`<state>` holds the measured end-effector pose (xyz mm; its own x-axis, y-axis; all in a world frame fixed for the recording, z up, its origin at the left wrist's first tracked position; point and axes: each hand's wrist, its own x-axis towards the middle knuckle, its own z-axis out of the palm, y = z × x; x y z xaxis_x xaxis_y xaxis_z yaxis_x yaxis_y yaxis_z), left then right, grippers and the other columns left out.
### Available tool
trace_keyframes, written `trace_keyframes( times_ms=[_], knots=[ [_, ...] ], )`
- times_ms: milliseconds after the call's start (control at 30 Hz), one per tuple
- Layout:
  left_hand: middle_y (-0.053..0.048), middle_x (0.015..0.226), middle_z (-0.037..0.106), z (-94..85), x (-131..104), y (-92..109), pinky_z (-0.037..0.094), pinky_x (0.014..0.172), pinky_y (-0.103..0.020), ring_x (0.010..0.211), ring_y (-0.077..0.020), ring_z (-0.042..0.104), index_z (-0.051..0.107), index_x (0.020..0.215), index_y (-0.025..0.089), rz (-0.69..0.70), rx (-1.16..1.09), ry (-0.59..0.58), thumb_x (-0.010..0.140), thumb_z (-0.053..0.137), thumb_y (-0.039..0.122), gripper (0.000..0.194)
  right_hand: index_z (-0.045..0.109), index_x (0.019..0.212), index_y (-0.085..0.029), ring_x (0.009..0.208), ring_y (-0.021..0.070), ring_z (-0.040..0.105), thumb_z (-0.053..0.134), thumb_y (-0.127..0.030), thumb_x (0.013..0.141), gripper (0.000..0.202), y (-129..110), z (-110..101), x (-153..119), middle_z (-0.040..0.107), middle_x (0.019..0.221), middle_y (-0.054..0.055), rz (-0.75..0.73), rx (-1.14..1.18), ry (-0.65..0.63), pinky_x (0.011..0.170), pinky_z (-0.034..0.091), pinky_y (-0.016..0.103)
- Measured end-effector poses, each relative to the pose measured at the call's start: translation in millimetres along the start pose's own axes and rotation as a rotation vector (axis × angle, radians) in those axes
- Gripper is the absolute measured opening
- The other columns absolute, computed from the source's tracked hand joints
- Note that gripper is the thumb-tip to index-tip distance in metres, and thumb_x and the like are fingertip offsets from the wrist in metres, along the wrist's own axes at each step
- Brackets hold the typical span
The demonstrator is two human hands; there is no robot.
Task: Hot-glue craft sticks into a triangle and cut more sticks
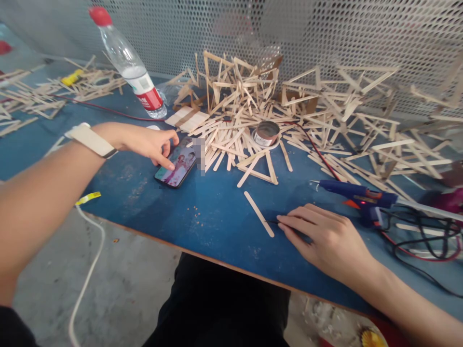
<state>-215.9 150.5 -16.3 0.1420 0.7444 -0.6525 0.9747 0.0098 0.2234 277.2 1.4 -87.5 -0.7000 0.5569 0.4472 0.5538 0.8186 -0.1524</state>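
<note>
My left hand (150, 144) reaches over a smartphone (179, 166) lying on the blue table. One fingertip touches its lit screen; the other fingers are loosely bent, and the hand grips nothing. Near the table's front edge, my right hand (318, 231) pinches a thin black pointed tool (273, 221), apparently tweezers, mostly hidden by the fingers. Its tip is beside a single wooden craft stick (259, 214) that lies flat. Behind it, a few sticks joined in a triangle (261, 169) rest at the edge of a large pile of sticks (235, 106).
A blue glue gun (358, 193) with tangled black cables (415, 241) lies at the right. A small round tin (266, 133) sits among the sticks. At the back left, a red-capped bottle (133, 72) stands before a perforated metal panel (325, 33). A white cable (96, 260) hangs off the front edge.
</note>
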Motion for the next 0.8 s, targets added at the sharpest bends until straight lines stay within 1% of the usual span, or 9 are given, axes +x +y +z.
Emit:
trace_keyframes(
  times_ms=[167,233,333,467,567,633,700,800],
  knots=[
    [-0.004,0.104,0.08,0.0,0.7,3.3,0.043,0.078,-0.031,0.084,-0.0223,0.066,0.057,0.14,0.025,-0.015,0.051,0.017,0.065,0.1,0.08,0.102,0.088,0.111,-0.017,0.083,0.0218,0.087,0.069,-0.013,0.119,0.021,-0.2,0.6,0.1,0.091,0.102,0.005,0.003,0.002,0.002,0.072,0.07,0.037],
    [-0.005,0.108,0.08,-0.4,-0.8,6.5,0.043,0.078,-0.031,0.084,-0.0221,0.067,0.058,0.139,0.024,-0.018,0.06,0.015,0.065,0.099,0.077,0.1,0.088,0.111,-0.018,0.084,0.0219,0.088,0.069,-0.014,0.12,0.022,-0.4,1.0,0.2,0.091,0.102,0.005,0.004,-0.001,-0.002,0.073,0.07,0.037],
    [-0.008,0.115,0.08,-0.3,-3.2,9.5,0.046,0.079,-0.031,0.087,-0.023,0.069,0.056,0.144,0.023,-0.025,0.057,0.014,0.066,0.096,0.075,0.102,0.088,0.11,-0.019,0.085,0.0215,0.088,0.069,-0.014,0.12,0.022,-0.4,1.3,0.0,0.092,0.102,0.004,0.006,-0.007,-0.003,0.074,0.07,0.036],
    [-0.009,0.118,0.08,0.6,-4.2,6.7,0.048,0.08,-0.032,0.091,-0.024,0.07,0.054,0.149,0.023,-0.021,0.035,0.005,0.065,0.095,0.082,0.11,0.088,0.111,-0.019,0.084,0.0213,0.088,0.068,-0.014,0.12,0.022,0.4,1.1,-0.5,0.092,0.103,0.005,0.005,-0.002,-0.002,0.074,0.07,0.037],
    [-0.007,0.114,0.079,0.5,-2.8,2.8,0.049,0.081,-0.032,0.091,-0.0243,0.07,0.054,0.148,0.024,-0.009,0.01,-0.009,0.061,0.093,0.093,0.118,0.088,0.111,-0.018,0.084,0.0215,0.088,0.068,-0.014,0.12,0.022,0.4,0.7,-0.3,0.091,0.103,0.005,0.008,0.001,-0.002,0.074,0.07,0.037],
    [-0.006,0.111,0.078,0.4,-0.9,1.0,0.049,0.083,-0.033,0.092,-0.025,0.07,0.054,0.147,0.024,0.002,-0.002,-0.016,0.06,0.093,0.096,0.119,0.088,0.111,-0.019,0.085,0.0215,0.088,0.069,-0.014,0.12,0.022,0.0,0.5,0.0,0.091,0.103,0.004,0.008,0.002,-0.005,0.075,0.07,0.037],
    [-0.006,0.11,0.078,0.9,1.4,-0.3,0.049,0.082,-0.033,0.09,-0.0244,0.069,0.055,0.145,0.024,0.011,0.001,-0.008,0.06,0.095,0.093,0.116,0.088,0.111,-0.018,0.085,0.0216,0.087,0.069,-0.014,0.12,0.022,-0.5,0.2,0.3,0.091,0.103,0.004,0.007,0.005,-0.009,0.074,0.07,0.037],
    [-0.004,0.108,0.077,3.2,3.9,-3.1,0.045,0.078,-0.031,0.082,-0.0212,0.064,0.055,0.145,0.024,0.016,0.018,0.026,0.064,0.099,0.081,0.108,0.088,0.112,-0.018,0.085,0.0223,0.088,0.069,-0.013,0.119,0.021,-0.8,-0.1,0.0,0.091,0.103,0.004,0.006,0.011,-0.01,0.074,0.07,0.038]
  ],
)
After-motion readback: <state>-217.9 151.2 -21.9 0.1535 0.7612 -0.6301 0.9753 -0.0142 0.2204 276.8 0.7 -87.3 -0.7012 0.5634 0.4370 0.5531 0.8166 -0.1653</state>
